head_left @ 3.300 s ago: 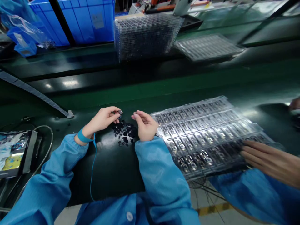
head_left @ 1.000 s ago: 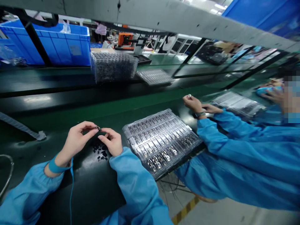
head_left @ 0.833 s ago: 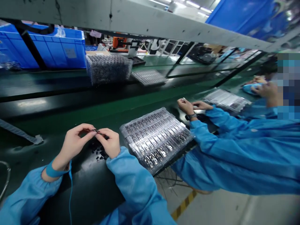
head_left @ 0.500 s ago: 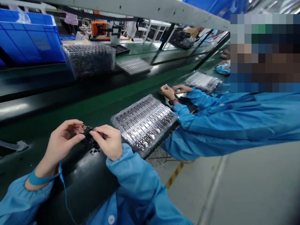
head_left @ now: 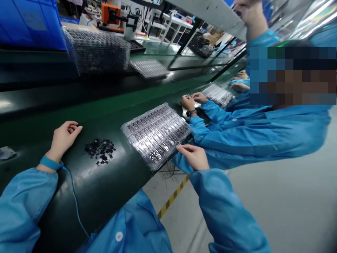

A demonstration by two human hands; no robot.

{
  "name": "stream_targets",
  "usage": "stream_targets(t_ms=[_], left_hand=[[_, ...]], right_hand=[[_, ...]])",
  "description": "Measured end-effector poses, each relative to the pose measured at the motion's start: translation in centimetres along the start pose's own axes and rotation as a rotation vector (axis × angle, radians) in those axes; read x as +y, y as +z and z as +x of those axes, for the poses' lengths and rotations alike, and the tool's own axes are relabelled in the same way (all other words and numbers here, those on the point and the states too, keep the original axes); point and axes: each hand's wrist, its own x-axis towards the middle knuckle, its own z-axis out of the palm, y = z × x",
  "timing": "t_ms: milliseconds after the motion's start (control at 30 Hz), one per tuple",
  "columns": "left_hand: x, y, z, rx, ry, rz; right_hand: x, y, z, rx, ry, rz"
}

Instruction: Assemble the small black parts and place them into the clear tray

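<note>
My right hand is at the near right side of a clear plastic tray, thumb and fingertips pinched on a small metal part over the front row. Rows of shiny little metal parts fill the tray's pockets. On the green work surface lies a heap of small black square pieces, left of the tray. My left hand hovers or rests left of that heap, fingers loosely curled and thumb apart, with nothing visible in it. A blue wrist strap with a cord circles my left wrist.
A co-worker in blue sits close on the right, hands near another tray. Stacked clear trays, a single tray and a blue bin stand at the back. A grey beam crosses above.
My hands have parted: the right carried the metal part over to the tray, the left drew back leftward. The black pieces are now uncovered. A raised arm appears at the upper right.
</note>
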Motion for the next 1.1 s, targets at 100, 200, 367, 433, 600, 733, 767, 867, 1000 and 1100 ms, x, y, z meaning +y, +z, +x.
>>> stream_targets(t_ms=[100, 200, 367, 433, 600, 733, 767, 867, 1000, 1100], left_hand=[[-0.6, 0.1, -0.1, -0.006, 0.015, 0.032], [-0.8, 0.2, -0.1, -0.030, 0.040, 0.075], [-0.9, 0.3, -0.1, -0.065, 0.041, 0.097], [-0.9, 0.3, -0.1, -0.072, 0.054, 0.104], [-1.3, 0.6, 0.1, -0.052, 0.032, 0.162], [-2.1, 1.1, 0.4, -0.028, 0.044, 0.161], [-2.2, 1.2, 0.4, -0.020, 0.054, 0.146], [-2.3, 1.4, 0.4, 0.008, 0.080, 0.090], [-2.2, 1.4, 0.6, -0.006, 0.108, 0.067], [-1.4, 1.2, 0.4, -0.072, 0.136, 0.070]], right_hand=[[1.9, 1.1, 1.4, -0.135, 0.120, 0.008], [2.2, 2.0, 1.8, -0.194, 0.195, 0.008], [1.9, 2.5, 2.3, -0.202, 0.181, -0.068], [1.8, 2.4, 2.3, -0.176, 0.129, -0.155], [0.9, 1.7, 1.9, -0.137, 0.072, -0.344], [-0.9, 0.9, 0.7, -0.077, -0.005, -0.383], [-1.7, 0.8, 0.0, -0.059, -0.050, -0.374], [-4.8, 1.1, -3.1, -0.088, -0.221, -0.313], [-9.4, 3.3, -8.3, -0.214, -0.414, -0.129], [-11.9, 7.4, -10.5, -0.355, -0.482, 0.048]])
